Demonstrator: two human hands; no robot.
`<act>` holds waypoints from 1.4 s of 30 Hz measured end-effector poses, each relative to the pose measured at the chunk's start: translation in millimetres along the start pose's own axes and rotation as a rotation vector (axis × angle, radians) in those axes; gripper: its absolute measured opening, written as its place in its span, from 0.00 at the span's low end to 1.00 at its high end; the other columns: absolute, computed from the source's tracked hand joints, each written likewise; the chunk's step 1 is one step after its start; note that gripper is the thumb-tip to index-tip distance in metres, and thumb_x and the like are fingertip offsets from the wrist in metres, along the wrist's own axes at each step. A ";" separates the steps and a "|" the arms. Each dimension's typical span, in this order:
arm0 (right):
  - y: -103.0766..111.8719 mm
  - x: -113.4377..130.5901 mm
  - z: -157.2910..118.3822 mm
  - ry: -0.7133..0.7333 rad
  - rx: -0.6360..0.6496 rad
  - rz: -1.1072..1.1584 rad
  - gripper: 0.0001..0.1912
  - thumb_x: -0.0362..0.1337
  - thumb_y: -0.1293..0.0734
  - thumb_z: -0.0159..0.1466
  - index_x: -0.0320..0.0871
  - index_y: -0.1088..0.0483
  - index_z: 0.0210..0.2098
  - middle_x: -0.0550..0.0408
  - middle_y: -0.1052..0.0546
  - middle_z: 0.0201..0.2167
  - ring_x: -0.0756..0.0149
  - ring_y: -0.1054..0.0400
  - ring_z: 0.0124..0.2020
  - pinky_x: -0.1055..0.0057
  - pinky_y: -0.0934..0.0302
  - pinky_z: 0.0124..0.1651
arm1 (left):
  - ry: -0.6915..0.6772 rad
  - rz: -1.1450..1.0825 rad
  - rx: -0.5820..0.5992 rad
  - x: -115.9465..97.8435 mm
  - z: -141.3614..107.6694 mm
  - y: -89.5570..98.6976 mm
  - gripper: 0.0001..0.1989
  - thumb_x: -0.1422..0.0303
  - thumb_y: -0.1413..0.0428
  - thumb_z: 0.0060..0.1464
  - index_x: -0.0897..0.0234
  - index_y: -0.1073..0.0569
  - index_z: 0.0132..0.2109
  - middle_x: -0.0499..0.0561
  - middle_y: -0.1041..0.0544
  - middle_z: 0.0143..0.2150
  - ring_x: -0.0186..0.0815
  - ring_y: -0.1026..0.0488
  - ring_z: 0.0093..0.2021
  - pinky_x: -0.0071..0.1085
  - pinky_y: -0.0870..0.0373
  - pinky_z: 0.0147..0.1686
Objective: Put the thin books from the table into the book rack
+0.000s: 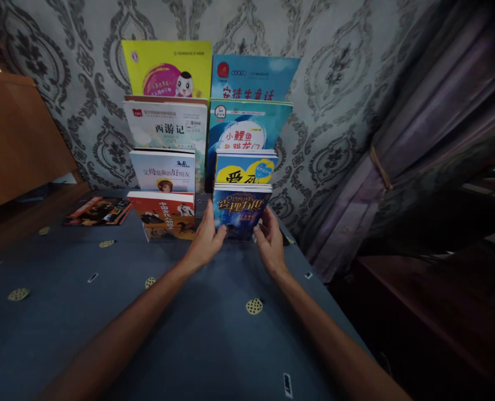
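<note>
A dark blue book (242, 209) stands upright at the front of the right-hand row of books. My left hand (206, 238) grips its left edge, thumb across the lower cover. On the opposite edge is my right hand (270, 240), its fingers curled behind and its thumb at the front. Directly behind rises a blue and yellow book (246, 167), then a teal book (268, 125) and a taller blue book (258, 72). To the left, a red-brown book (161, 209) fronts a second row, with a pale blue book (163, 170) behind it.
Further back in the left row stand a pale green-white book (167, 120) and a yellow book (167, 67). A dark magazine (99, 211) lies flat at left on the blue patterned cloth (105, 323). Patterned wallpaper (331, 61) backs everything; a purple curtain (381, 150) hangs right.
</note>
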State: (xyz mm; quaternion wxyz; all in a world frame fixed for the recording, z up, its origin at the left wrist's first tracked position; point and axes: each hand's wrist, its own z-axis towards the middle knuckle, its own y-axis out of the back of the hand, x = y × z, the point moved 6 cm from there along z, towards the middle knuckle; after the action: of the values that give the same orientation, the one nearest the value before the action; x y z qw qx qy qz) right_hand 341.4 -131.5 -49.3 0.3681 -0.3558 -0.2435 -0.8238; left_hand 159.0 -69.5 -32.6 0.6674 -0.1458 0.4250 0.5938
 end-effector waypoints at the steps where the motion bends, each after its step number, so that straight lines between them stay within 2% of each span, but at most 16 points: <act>1: -0.1 -0.8 -0.2 -0.005 0.000 0.007 0.33 0.47 0.37 0.66 0.48 0.44 0.68 0.42 0.36 0.67 0.51 0.38 0.65 0.48 0.40 0.64 | -0.003 -0.002 -0.002 0.3 0.0 -0.2 0.40 0.69 0.47 0.61 0.59 0.58 0.74 0.60 0.51 0.76 0.51 0.49 0.74 0.54 0.49 0.71; 7: -2.1 -3.3 -1.9 -0.025 0.003 0.054 0.32 0.45 0.37 0.65 0.46 0.43 0.67 0.42 0.36 0.66 0.52 0.38 0.65 0.49 0.40 0.64 | -0.006 -0.005 -0.006 -2.1 0.8 0.2 0.40 0.69 0.48 0.61 0.59 0.57 0.74 0.60 0.50 0.75 0.50 0.49 0.73 0.52 0.50 0.71; 13: -2.6 -11.0 -4.3 -0.037 -0.034 0.009 0.32 0.45 0.36 0.63 0.46 0.39 0.65 0.42 0.34 0.61 0.50 0.36 0.61 0.48 0.39 0.63 | 0.032 -0.034 -0.008 1.1 0.3 -2.5 0.40 0.68 0.49 0.60 0.65 0.57 0.74 0.63 0.51 0.75 0.49 0.49 0.74 0.51 0.51 0.71; 21: -2.7 -17.6 -6.2 -0.025 -0.030 -0.041 0.31 0.44 0.38 0.63 0.49 0.41 0.65 0.44 0.34 0.61 0.51 0.36 0.61 0.47 0.41 0.64 | 0.010 -0.065 -0.033 9.4 -0.3 -5.7 0.38 0.67 0.49 0.62 0.58 0.56 0.74 0.59 0.52 0.76 0.49 0.51 0.74 0.54 0.52 0.72; 35: -3.5 -14.7 -8.4 -0.006 -0.020 -0.081 0.32 0.44 0.39 0.64 0.47 0.42 0.68 0.42 0.35 0.62 0.51 0.36 0.61 0.49 0.38 0.62 | -0.011 -0.010 -0.017 4.6 1.7 0.3 0.37 0.67 0.48 0.61 0.60 0.52 0.73 0.61 0.48 0.75 0.50 0.50 0.74 0.53 0.54 0.72; 42: -3.6 -17.4 -8.6 0.003 -0.019 -0.059 0.32 0.44 0.39 0.64 0.48 0.42 0.67 0.44 0.36 0.62 0.51 0.37 0.62 0.49 0.39 0.63 | -0.014 -0.025 0.014 2.8 1.9 1.5 0.37 0.66 0.48 0.61 0.62 0.53 0.73 0.60 0.48 0.75 0.50 0.49 0.74 0.52 0.54 0.72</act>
State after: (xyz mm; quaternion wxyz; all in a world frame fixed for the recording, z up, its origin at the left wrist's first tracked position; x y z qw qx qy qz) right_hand 343.3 -127.5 -68.5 0.3408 -0.3508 -0.2455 -0.8370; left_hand 158.2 -66.0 -33.1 0.6786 -0.1422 0.4225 0.5837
